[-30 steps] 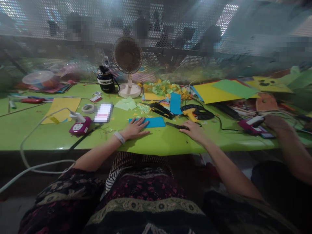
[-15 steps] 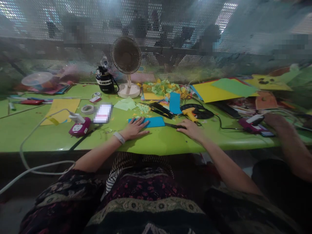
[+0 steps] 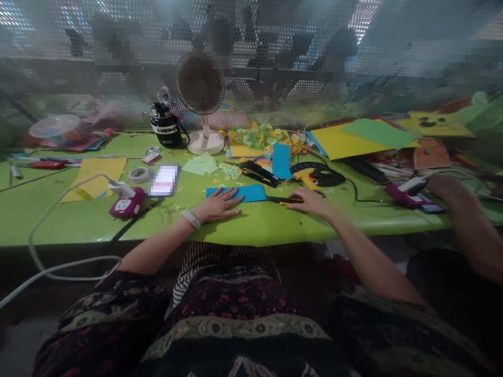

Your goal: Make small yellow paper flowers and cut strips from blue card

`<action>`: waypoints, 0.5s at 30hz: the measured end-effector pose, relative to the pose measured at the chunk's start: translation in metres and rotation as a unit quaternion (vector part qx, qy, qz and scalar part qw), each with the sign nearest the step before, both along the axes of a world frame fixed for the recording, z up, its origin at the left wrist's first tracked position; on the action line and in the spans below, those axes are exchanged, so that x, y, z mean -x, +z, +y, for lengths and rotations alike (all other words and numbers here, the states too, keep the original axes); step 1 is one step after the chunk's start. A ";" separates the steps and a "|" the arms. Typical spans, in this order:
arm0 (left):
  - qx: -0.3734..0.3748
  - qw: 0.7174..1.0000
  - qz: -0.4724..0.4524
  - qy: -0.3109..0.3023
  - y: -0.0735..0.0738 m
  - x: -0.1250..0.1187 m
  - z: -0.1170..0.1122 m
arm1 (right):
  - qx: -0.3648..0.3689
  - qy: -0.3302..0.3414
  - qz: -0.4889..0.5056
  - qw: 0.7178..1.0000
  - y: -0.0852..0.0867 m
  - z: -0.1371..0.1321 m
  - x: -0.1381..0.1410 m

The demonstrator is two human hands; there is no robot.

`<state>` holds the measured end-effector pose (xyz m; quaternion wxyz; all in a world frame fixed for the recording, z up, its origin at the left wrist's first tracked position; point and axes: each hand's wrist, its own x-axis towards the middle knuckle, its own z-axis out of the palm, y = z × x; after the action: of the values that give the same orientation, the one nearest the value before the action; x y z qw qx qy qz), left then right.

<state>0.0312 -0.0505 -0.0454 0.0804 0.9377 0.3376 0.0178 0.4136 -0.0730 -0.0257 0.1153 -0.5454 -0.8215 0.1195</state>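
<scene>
My left hand (image 3: 218,206) lies flat with spread fingers on the left end of a blue paper strip (image 3: 251,193) on the green table (image 3: 251,225). My right hand (image 3: 310,201) rests on the table just right of the strip. Its fingers reach onto the handle end of a dark pair of scissors (image 3: 280,199) that lies between the strip and the hand. A white band sits on my left wrist.
Behind lie a black stapler (image 3: 259,174), a yellow glue gun (image 3: 306,180), a second blue strip (image 3: 282,161), cut paper scraps, a small fan (image 3: 200,99), a black mug (image 3: 165,125), tape (image 3: 139,174), a pink power strip (image 3: 126,204). Another person's arm (image 3: 463,220) reaches in at right.
My right hand has slid left onto the scissors. The view has shifted slightly. My left hand stays flat on the blue strip.
</scene>
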 end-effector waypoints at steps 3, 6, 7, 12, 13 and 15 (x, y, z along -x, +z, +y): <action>-0.005 1.000 -0.003 0.002 -0.001 0.000 0.001 | 0.006 0.006 -0.001 1.000 0.005 0.002 0.001; -0.007 1.000 -0.005 -0.003 -0.002 0.001 0.001 | 0.005 0.016 0.001 1.000 0.008 0.004 0.007; -0.007 1.000 -0.005 -0.004 -0.002 0.001 0.002 | 0.005 0.020 0.003 1.000 0.008 0.004 0.009; -0.006 1.000 -0.002 0.001 -0.002 0.000 0.001 | -0.025 0.042 0.007 0.999 0.001 0.002 0.012; -0.005 1.000 -0.001 0.002 -0.002 0.000 0.001 | -0.031 0.046 0.005 0.998 -0.001 0.001 0.012; -0.006 1.000 0.000 0.003 -0.002 0.000 0.001 | -0.039 0.053 0.000 0.998 -0.005 0.000 0.012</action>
<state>0.0314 -0.0495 -0.0479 0.0748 0.9370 0.3405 0.0199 0.4017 -0.0730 -0.0303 0.1299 -0.4962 -0.8533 0.0937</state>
